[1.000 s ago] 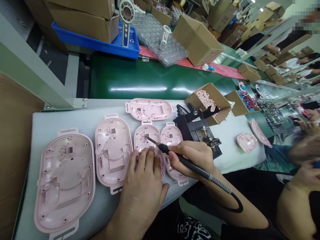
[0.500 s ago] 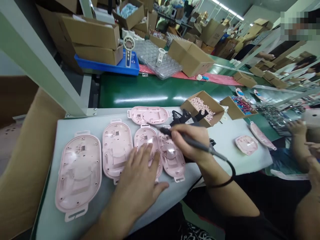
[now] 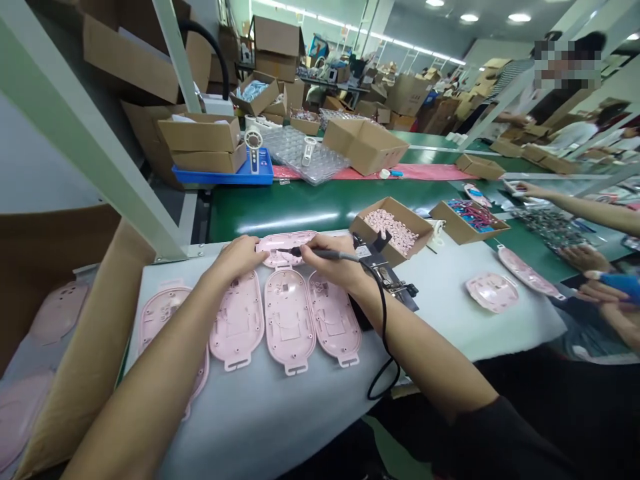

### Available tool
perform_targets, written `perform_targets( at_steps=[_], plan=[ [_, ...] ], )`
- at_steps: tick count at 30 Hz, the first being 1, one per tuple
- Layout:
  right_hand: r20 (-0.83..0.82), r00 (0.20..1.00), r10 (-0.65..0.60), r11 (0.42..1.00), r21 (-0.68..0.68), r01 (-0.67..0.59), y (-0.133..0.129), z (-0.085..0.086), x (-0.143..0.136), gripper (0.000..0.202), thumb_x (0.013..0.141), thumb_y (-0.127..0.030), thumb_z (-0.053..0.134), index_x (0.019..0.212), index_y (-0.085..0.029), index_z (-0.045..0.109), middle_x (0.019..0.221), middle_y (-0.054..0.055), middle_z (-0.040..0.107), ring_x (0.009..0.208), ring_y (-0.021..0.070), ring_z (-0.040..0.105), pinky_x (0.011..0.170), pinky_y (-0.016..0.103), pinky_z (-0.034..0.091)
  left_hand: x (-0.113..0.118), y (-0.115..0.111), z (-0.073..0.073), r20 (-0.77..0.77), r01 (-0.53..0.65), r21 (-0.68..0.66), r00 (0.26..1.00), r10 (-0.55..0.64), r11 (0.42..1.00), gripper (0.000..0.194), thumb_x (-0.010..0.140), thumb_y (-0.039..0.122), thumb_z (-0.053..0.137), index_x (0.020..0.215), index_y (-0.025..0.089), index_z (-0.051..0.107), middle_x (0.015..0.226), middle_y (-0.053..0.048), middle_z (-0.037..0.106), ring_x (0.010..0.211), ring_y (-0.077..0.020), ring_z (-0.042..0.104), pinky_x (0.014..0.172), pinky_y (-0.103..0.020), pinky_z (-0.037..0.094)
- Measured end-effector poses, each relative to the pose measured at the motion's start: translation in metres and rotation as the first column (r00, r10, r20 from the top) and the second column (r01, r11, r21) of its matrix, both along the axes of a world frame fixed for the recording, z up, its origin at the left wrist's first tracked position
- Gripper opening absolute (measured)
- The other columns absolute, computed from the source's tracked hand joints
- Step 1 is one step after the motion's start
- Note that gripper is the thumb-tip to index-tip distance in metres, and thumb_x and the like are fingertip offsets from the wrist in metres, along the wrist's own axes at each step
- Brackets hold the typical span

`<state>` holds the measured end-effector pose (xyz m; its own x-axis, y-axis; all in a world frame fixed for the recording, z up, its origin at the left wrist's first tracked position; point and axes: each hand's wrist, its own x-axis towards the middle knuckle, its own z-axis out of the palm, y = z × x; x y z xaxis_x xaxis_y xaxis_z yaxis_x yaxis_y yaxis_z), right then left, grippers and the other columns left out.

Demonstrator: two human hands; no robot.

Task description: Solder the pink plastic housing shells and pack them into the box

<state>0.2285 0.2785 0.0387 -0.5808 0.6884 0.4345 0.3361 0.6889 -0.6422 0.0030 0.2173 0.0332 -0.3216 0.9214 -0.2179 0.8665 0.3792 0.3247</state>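
Observation:
My right hand (image 3: 336, 270) holds a soldering iron (image 3: 334, 255) like a pen, its tip at the inside of a pink plastic shell (image 3: 293, 239) that lies crosswise at the back of the table. At that shell's left end, my left hand (image 3: 240, 259) grips the edge between thumb and fingers. In front lie upright-set pink shells, open side up: one in the middle (image 3: 290, 327), one at the right (image 3: 336, 320) and one at the left (image 3: 237, 323). A further pink shell (image 3: 160, 313) is partly hidden under my left forearm. The iron's black cord loops below my right wrist.
Right of my hand stand a black metal holder (image 3: 387, 270), a carton of small pink parts (image 3: 393, 230) and a carton of wired blue parts (image 3: 473, 220). Two pink pieces (image 3: 493, 292) lie farther right, near a co-worker's hands (image 3: 600, 287). A green conveyor (image 3: 300, 207) runs behind.
My left hand has moved from the middle shell up to the left end of the crosswise shell. The iron has shifted slightly left, onto that shell. My view has tilted up.

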Motion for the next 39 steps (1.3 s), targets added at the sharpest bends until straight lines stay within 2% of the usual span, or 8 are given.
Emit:
perform_targets(
  at_steps=[3,6,10,16,22,31,39],
  plan=[
    [0.023,0.999,0.023,1.0,-0.001,-0.023,0.002,-0.0011,0.0,0.018,0.084,-0.033,0.064,0.075,-0.02,0.072,0.07,0.0,0.071,0.062,0.0097,0.062,0.061,0.024,0.044,0.0047,-0.0056,-0.0034,0.003,-0.015,0.025,1.0,0.015,1.0,0.053,0.088,0.046,0.053,0.132,0.018,0.06,0.124,-0.014,0.071,0.094,-0.0296,0.071,0.068,-0.034,0.051],
    [0.016,0.999,0.044,0.998,0.043,-0.045,0.003,-0.0017,0.0006,0.021,0.084,-0.034,0.064,0.073,-0.019,0.072,0.066,0.0,0.069,0.059,0.0096,0.059,0.06,0.024,0.043,0.0048,-0.0055,-0.0043,-0.013,0.003,0.034,1.0,-0.002,0.999,0.049,0.088,0.045,0.054,0.127,0.017,0.064,0.12,-0.014,0.072,0.101,-0.0332,0.069,0.069,-0.036,0.05],
    [0.068,0.995,0.078,0.996,0.03,-0.081,0.0029,-0.0014,0.0023,0.02,0.085,-0.034,0.064,0.074,-0.019,0.072,0.067,0.001,0.069,0.06,0.0105,0.059,0.061,0.025,0.043,0.0044,-0.0036,-0.0059,-0.013,0.005,0.023,1.0,-0.005,1.0,0.046,0.088,0.044,0.055,0.124,0.018,0.065,0.122,-0.014,0.072,0.107,-0.0339,0.067,0.074,-0.037,0.05],
    [0.111,0.987,0.114,0.993,0.007,-0.116,0.0037,-0.0021,0.0026,0.019,0.087,-0.034,0.064,0.078,-0.02,0.073,0.069,0.001,0.069,0.062,0.0104,0.059,0.062,0.026,0.043,0.007,-0.0053,-0.0054,0.006,-0.012,0.015,1.0,0.012,1.0,0.046,0.09,0.045,0.055,0.127,0.019,0.065,0.118,-0.014,0.073,0.09,-0.0294,0.07,0.073,-0.037,0.053],
    [0.158,0.982,0.099,0.995,-0.006,-0.099,0.0046,-0.003,0.0017,0.02,0.087,-0.037,0.064,0.08,-0.02,0.073,0.07,0.001,0.07,0.063,0.0117,0.06,0.063,0.027,0.044,0.0079,-0.0061,-0.0062,0.011,-0.013,0.014,1.0,0.013,1.0,0.04,0.091,0.044,0.055,0.121,0.021,0.067,0.109,-0.013,0.074,0.084,-0.0282,0.07,0.075,-0.038,0.054],
    [0.145,0.984,0.102,0.995,0.003,-0.104,0.0039,-0.0034,0.0002,0.018,0.087,-0.034,0.064,0.08,-0.02,0.073,0.07,0.001,0.069,0.063,0.0116,0.06,0.065,0.027,0.044,0.0078,-0.0068,-0.0043,0.021,-0.02,0.002,1.0,0.019,1.0,0.035,0.09,0.044,0.055,0.111,0.021,0.069,0.103,-0.012,0.076,0.08,-0.0288,0.071,0.072,-0.038,0.053],
    [0.167,0.981,0.094,0.996,-0.012,-0.093,0.0032,-0.0029,0.0006,0.018,0.087,-0.035,0.064,0.08,-0.021,0.073,0.067,0.0,0.067,0.063,0.0118,0.059,0.064,0.028,0.043,0.0077,-0.0065,-0.0051,0.02,-0.02,0.003,1.0,0.02,1.0,0.034,0.091,0.045,0.056,0.112,0.021,0.069,0.099,-0.011,0.076,0.081,-0.0292,0.071,0.073,-0.038,0.053]
  ],
)
